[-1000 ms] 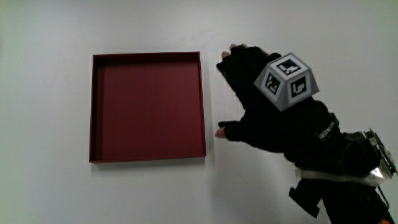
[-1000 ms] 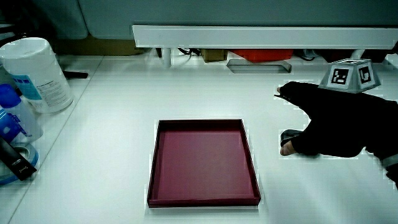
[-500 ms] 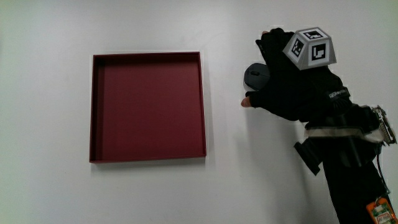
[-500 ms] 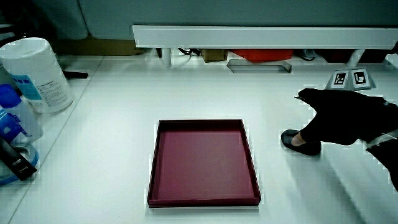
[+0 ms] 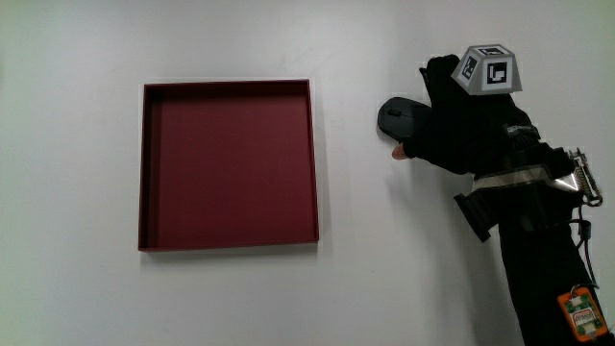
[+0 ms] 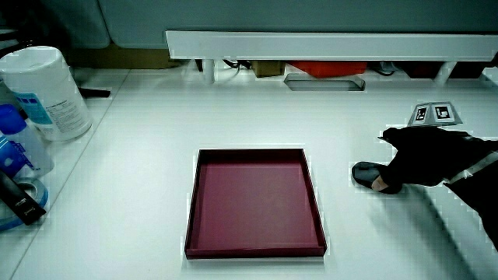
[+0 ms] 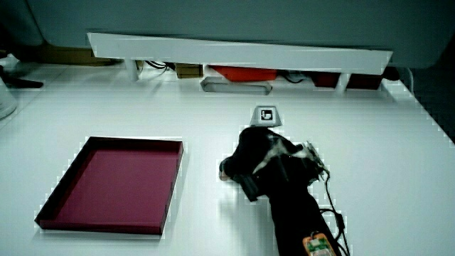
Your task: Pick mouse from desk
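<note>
- Main view: the hand (image 5: 459, 130) lies on the mouse (image 5: 395, 117), which sits on the table (image 5: 77, 288) beside the red tray (image 5: 229, 163). The cube (image 5: 489, 70) rides on the hand's back. The grip seems closed around the mouse, thumb at its nearer edge, though the glove hides most of the contact.
- In a side view the mouse (image 6: 366, 173) rests on the table, half covered by the hand (image 6: 424, 155); a white tub (image 6: 47, 92) stands near the table's edge.
- In a side view the hand (image 7: 256, 158) covers the mouse beside the tray (image 7: 114, 186).

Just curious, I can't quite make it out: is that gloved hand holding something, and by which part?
The hand lies on a dark mouse on the table beside the red tray, covering the end away from the tray. Whether the fingers grip it cannot be told.
</note>
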Motion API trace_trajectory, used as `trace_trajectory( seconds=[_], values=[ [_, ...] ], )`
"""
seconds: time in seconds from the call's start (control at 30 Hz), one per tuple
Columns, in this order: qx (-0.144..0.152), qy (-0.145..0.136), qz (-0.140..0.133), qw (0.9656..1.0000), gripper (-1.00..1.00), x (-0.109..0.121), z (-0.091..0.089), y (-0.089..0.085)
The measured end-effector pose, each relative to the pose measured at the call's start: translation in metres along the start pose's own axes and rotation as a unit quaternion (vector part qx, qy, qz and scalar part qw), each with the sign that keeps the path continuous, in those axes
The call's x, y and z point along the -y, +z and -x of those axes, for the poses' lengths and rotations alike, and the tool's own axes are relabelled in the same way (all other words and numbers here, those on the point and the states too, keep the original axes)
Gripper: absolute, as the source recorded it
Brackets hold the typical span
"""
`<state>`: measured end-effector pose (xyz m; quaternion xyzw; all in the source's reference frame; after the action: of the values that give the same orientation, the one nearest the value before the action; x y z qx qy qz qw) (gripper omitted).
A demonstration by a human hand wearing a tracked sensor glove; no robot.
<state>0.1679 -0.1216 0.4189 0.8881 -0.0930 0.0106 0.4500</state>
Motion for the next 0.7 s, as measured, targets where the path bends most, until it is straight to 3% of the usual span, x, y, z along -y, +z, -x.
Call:
trace_trajectory(
  seconds=[0.23, 0.7],
  values=[
    [-0.017, -0.02, 0.031, 0.9992, 0.0, -0.021, -0.017, -0.009],
    [-0.006, -0.052, 0.074, 0.9959, 0.0, -0.051, -0.024, -0.03]
  ],
)
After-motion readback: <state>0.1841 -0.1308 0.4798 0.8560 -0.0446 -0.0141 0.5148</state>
